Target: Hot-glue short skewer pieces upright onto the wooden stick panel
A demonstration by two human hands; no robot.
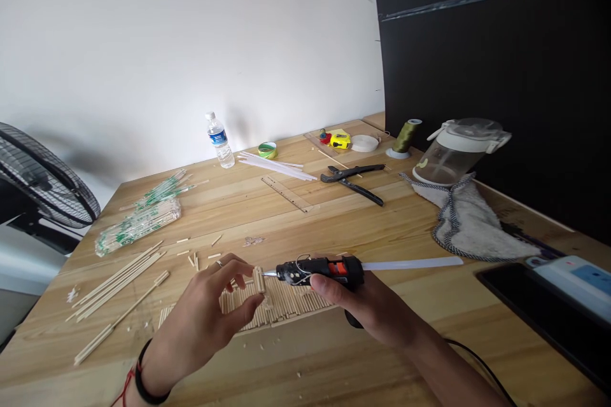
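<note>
We pinched a little bundle of short sticks [258, 280] between the thumb and finger of our left hand [203, 305]. The bundle was near the front of the table [382, 229], in front of us, and stood almost straight up just above a mat of short sticks [298, 303] lined up side by side. Our right hand [358, 302] was wrapped around a black glue gun [312, 271]. Its metal tip [270, 273] pointed left at the bundle, so close that we could not tell if they touched. A long white glue stick [413, 264] poked out of the back of the gun.

To the left of our left hand, we had long thin sticks [117, 286] lying on the table, with a plastic pack of sticks [138, 224] behind them. Some small bits of stick [193, 259] lay just past that hand. Farther back, we had a ruler [285, 194], a pair of black pliers [356, 189] and a water bottle [219, 140] standing near the wall. On our right was a cloth [472, 219].
</note>
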